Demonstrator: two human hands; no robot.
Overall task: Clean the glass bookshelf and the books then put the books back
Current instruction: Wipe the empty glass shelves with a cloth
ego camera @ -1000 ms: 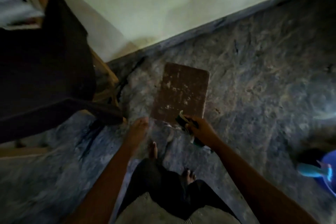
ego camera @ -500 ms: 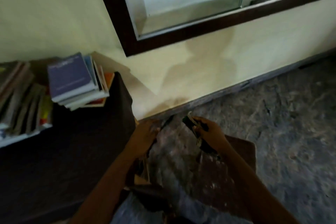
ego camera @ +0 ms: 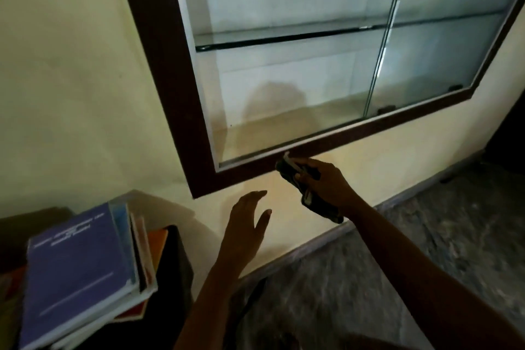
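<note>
**Cloth at the lower rail of a bare glass bookshelf**

At 12 o'clock, glass bookshelf (ego camera: 159, 65) set into the wall, dark-framed, bare of books. One glass shelf (ego camera: 284, 37) across it, and a sliding glass pane (ego camera: 440, 51) on the 2 o'clock side; impossible to tell whether the other half stands open.

At 4 o'clock, just under the frame's lower rail, right hand (ego camera: 326, 182) clenched round a dark cloth (ego camera: 292, 172). Upper end of the cloth at the rail, contact not discernible.

At 6 o'clock, left hand (ego camera: 247, 224) released, fingers spread, holding nothing, apart from wall and frame.

At 8 o'clock, stack of books (ego camera: 76, 264) lying flat and unevenly on a dark stand (ego camera: 176, 264), well apart from the bookshelf.

Judged as the shelf-wiping step, with wiping and returning the books not yet done.

Likely risks from here:
- Pressing hard on the thin glass shelf and tipping or cracking it.
- Snagging the cloth in the pane's bottom track.
- Leaving streaks unseen in this dim light.
- Knocking the uneven stack off its stand with the left arm.
</note>
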